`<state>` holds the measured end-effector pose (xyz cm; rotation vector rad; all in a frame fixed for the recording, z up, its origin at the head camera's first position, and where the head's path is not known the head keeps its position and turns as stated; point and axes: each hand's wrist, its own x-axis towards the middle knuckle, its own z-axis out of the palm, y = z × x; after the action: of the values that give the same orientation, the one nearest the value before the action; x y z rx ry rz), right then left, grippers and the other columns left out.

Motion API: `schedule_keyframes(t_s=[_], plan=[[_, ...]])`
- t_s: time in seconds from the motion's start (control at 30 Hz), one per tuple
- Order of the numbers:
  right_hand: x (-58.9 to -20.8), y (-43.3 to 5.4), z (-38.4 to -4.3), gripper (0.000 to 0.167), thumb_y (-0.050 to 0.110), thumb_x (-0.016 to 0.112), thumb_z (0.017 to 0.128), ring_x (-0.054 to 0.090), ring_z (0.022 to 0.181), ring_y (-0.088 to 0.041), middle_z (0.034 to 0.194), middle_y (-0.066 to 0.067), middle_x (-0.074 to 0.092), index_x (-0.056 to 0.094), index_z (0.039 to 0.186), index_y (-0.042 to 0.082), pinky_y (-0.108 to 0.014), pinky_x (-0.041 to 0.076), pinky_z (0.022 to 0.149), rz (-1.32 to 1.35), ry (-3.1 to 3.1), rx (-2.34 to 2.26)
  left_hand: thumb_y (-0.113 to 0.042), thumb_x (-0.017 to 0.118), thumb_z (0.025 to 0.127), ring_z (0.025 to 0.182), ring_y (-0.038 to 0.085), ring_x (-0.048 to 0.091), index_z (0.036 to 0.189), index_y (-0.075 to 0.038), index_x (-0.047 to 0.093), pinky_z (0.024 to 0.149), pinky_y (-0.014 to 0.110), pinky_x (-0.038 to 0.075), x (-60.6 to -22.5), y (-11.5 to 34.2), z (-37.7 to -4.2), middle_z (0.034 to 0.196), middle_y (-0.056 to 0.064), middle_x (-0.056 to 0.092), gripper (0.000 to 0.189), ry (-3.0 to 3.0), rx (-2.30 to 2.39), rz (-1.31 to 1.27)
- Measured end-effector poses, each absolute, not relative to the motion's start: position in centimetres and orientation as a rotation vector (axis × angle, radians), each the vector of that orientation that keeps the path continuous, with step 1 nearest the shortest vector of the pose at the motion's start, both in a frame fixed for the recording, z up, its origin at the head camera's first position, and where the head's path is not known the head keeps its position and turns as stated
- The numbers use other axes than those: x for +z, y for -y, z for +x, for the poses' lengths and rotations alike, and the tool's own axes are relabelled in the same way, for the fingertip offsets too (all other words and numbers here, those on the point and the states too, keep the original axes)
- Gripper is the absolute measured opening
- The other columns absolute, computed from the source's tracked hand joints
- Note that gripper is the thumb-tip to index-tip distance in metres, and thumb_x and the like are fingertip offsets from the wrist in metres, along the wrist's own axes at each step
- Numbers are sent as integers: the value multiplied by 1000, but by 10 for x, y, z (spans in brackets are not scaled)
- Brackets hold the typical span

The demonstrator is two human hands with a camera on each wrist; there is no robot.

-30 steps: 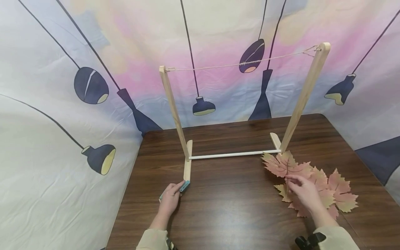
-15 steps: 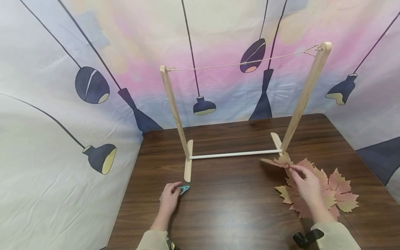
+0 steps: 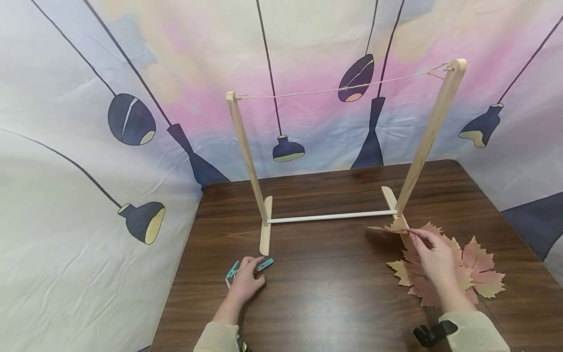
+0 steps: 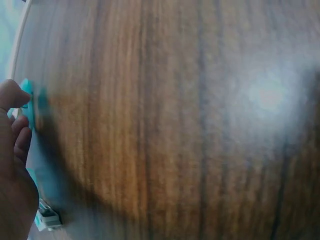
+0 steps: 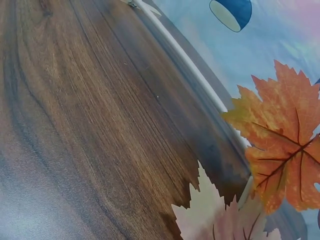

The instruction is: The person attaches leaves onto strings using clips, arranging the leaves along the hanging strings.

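Observation:
Near the left foot of a wooden stand, my left hand has its fingers at a teal clothespin. In the left wrist view, the clothespin stands between a top finger and the curled lower ones. Just left of that hand lies another teal clip, partly hidden by it. My right hand pinches an artificial maple leaf, seen almost edge-on from above. The right wrist view shows this leaf broadside, orange with dark veins. More maple leaves lie overlapping under and beside the right hand.
The wooden stand has a left post, a right post and a white rod low between them. A thin string runs between the post tops. Behind the brown table hangs a printed cloth.
My right hand has drawn the maple leaf up off the others and tipped it from flat to edge-on. The left hand has shifted slightly right with the clothespin, uncovering the other clip.

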<state>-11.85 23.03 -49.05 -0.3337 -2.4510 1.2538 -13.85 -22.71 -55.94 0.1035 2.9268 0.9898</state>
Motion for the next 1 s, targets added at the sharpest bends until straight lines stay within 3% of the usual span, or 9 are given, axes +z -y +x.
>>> schedule_keyframes(t_s=[0.23,0.5,0.77,0.87,1.0], plan=[[-491,-230,-118,23,22,59,93,47,77,4,89,21,56,68,107,5,-12,38,60,-361,2441,1263,-12,71,77,89,18,52,126,-8,57,76,37,47,-562,229,-137,108,6,49,51,-2940,1028,100],[-491,-230,-117,26,24,58,93,44,77,9,99,-5,64,67,108,5,-12,38,61,-369,2463,1243,-13,73,78,89,18,54,122,-5,58,78,35,49,-563,234,-137,106,7,51,47,-2955,1243,-13],[-490,-228,-118,28,27,57,94,47,77,4,103,-10,64,67,109,6,-13,38,61,-381,2469,1245,-17,66,87,84,16,58,119,-2,59,71,30,50,-566,237,-142,98,7,56,36,-3000,1271,-202],[-491,-228,-118,28,28,57,94,48,76,2,98,-2,64,67,109,7,-13,39,61,-384,2473,1240,-16,67,86,83,17,59,117,-1,59,69,30,51,-566,236,-143,96,7,58,35,-3007,1244,-209],[-493,-229,-118,28,29,57,94,49,74,0,89,20,55,68,109,8,-14,40,60,-394,2463,1252,-15,69,84,81,17,59,115,-1,60,70,33,51,-565,236,-142,93,6,59,36,-3036,1176,-150]])
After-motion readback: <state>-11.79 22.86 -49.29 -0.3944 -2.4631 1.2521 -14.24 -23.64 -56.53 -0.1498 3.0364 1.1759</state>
